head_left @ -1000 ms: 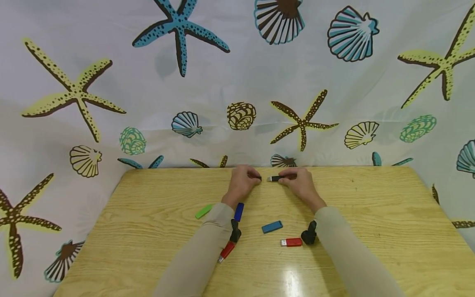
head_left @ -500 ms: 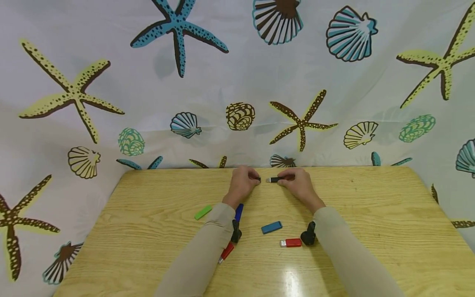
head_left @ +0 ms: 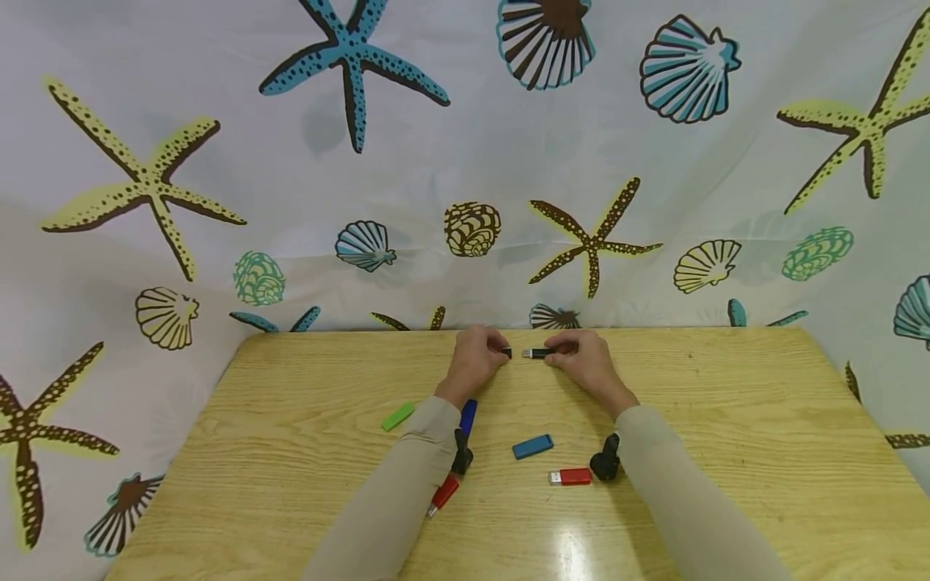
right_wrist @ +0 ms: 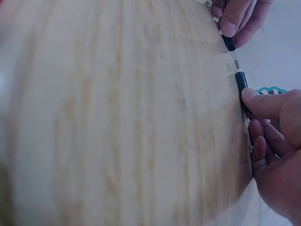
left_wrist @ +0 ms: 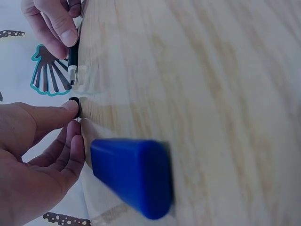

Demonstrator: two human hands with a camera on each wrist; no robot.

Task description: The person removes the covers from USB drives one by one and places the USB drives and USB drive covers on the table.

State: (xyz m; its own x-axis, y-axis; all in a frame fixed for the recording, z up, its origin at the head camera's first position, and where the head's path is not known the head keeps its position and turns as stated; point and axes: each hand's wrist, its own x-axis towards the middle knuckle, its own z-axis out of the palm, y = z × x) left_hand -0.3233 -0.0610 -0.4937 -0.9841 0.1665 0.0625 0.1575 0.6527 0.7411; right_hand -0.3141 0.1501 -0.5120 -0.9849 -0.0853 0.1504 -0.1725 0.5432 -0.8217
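Note:
My left hand (head_left: 474, 363) pinches a small black cap (head_left: 507, 353) between thumb and fingers at the table's far edge; most of it is hidden by the fingers. Facing it, my right hand (head_left: 587, 363) holds a black USB flash drive (head_left: 539, 353) by its rear part. The drive's bare metal plug points left at the cap, with a short gap between the two. In the right wrist view the drive (right_wrist: 241, 87) and the cap (right_wrist: 230, 44) lie roughly in line, low over the wood. A dark blue flash drive (left_wrist: 134, 172) rests near my left wrist.
A green flash drive (head_left: 398, 415), a lighter blue one (head_left: 533, 446) and two red ones (head_left: 570, 477) lie on the wooden table (head_left: 726, 452). The left forearm is close to one red drive (head_left: 443, 492). A shell-patterned cloth (head_left: 407, 177) hangs behind the table.

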